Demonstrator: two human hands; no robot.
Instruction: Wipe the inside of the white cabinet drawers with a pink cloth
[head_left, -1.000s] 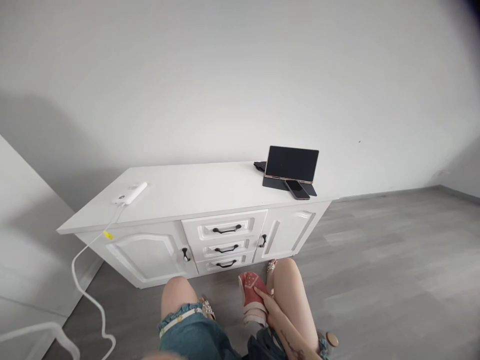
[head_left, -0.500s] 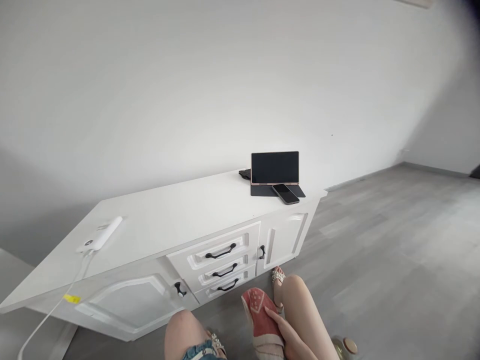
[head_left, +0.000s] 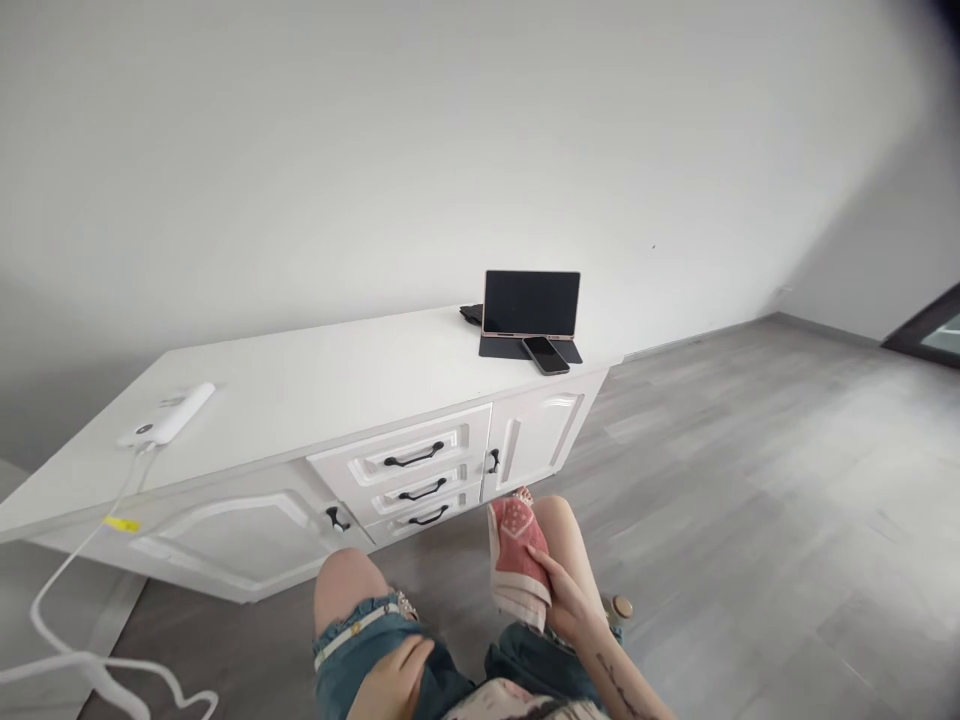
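Note:
My right hand (head_left: 566, 597) is closed on a folded red towel (head_left: 519, 560) with a pale pattern and a white border band. The towel hangs between my knees, its top end pointing away from me, close to my right knee (head_left: 564, 530). My thumb lies across its face; the other fingers are hidden behind it. My left hand (head_left: 391, 680) lies on the blue denim shorts (head_left: 352, 635) over my left thigh, its fingers loosely extended and holding nothing visible.
A white cabinet (head_left: 300, 370) with black handles stands ahead. On it are a dark-screened tablet (head_left: 531, 303), a phone (head_left: 546, 355) and a white power strip (head_left: 184, 412) with a cable (head_left: 60, 575). A jar's round wooden lid (head_left: 622, 606) shows beyond my right leg.
The view has tilted down and shifted, so the cabinet appears higher and farther left. My left hand has come into view on my thigh. My right hand still holds the towel.

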